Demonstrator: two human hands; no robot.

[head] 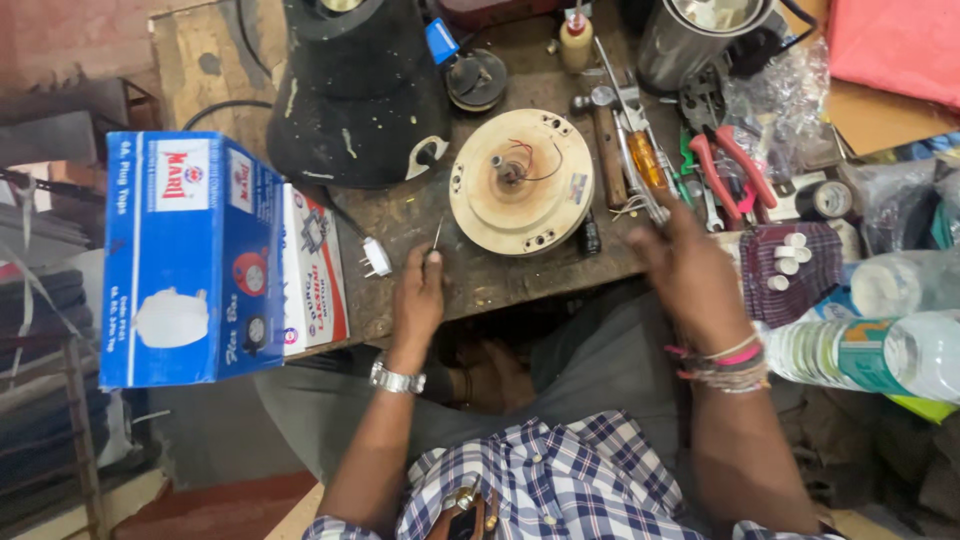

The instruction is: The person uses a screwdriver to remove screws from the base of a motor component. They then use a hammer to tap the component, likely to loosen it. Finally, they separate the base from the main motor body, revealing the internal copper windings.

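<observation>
My left hand [418, 300] pinches a thin screwdriver [436, 238] upright at seven o'clock of the round motor plate [520, 180], while my right hand [690, 265], blurred, grip unclear, reaches the tool pile [640, 160] at three o'clock.

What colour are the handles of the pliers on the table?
Red. The pliers show best in the head view, just past the right hand.

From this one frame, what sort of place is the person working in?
Most likely a small electrical appliance repair bench. A round motor base plate with loose wires lies on the worn wooden worktop, hand tools such as red-handled pliers are scattered at the right, and the left hand holds a thin screwdriver.
</observation>
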